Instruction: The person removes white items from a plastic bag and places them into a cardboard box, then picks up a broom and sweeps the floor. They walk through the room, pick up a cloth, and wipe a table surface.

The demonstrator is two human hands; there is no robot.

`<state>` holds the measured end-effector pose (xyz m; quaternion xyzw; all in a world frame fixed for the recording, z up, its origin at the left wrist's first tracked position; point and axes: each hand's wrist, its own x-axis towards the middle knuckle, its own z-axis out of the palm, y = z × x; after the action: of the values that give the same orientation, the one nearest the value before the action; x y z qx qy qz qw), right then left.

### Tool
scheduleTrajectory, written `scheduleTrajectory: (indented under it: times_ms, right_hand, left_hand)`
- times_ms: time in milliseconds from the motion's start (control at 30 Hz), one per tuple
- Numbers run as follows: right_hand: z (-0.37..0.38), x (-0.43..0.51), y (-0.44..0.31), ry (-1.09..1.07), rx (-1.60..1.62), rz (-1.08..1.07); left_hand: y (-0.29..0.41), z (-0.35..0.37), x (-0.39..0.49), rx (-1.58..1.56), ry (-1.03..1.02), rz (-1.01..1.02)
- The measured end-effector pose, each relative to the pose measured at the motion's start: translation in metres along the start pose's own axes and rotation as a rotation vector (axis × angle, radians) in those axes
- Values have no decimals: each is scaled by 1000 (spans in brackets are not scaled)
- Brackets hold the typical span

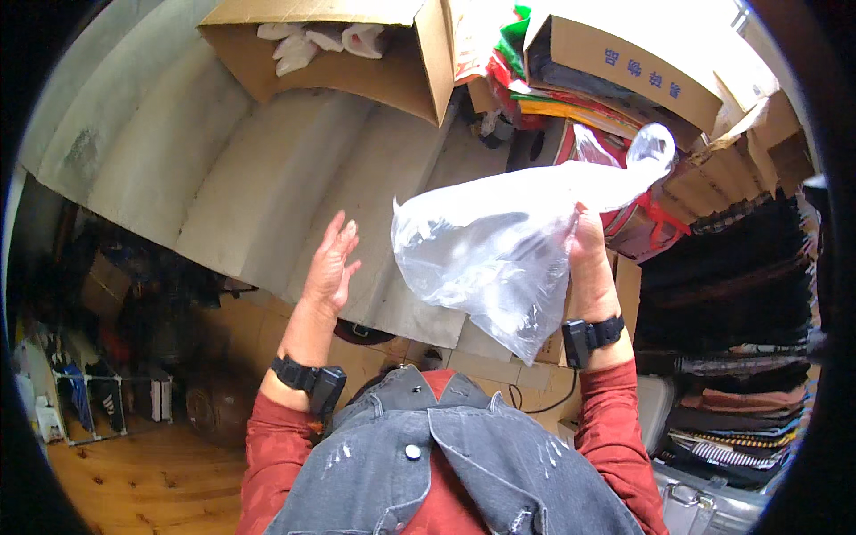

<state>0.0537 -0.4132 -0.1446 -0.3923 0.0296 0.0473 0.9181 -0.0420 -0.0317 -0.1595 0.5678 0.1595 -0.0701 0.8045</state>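
Note:
My right hand grips a translucent white plastic bag near its handles. The bag hangs spread out to the left of that hand, its wide part puffed and its lower corner drooping. Part of my right hand is hidden behind the film. My left hand is raised over the grey steps, apart from the bag, with its fingers spread and nothing in it. Each of my wrists wears a black strap with a small dark device.
Concrete stairs lie ahead, bearing an open cardboard box with white plastic bundles. Another cardboard box stands at the upper right. Folded textiles are piled at the right above a silver case. A shoe rack stands lower left.

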Motion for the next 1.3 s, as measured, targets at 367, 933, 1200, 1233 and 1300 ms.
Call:
scheduleTrajectory:
  times_ms: [367,933,1200,1233,1300]
  right_hand:
    - [-17,-124,56,12,48,126]
    - [13,-425,22,360,-762,-341]
    - [-39,-422,-24,492,-607,-488]
    - [-51,-421,-24,558,-674,-405]
    - [-76,-429,-24,498,-517,-270]
  left_hand:
    - [-85,6,5,-516,-484,-558]
    - [-143,167,-51,51,-927,-358]
    - [-175,260,-164,837,-1465,695]
    - [-182,270,-181,820,-1591,677]
    - [-196,276,-211,718,-1478,980]
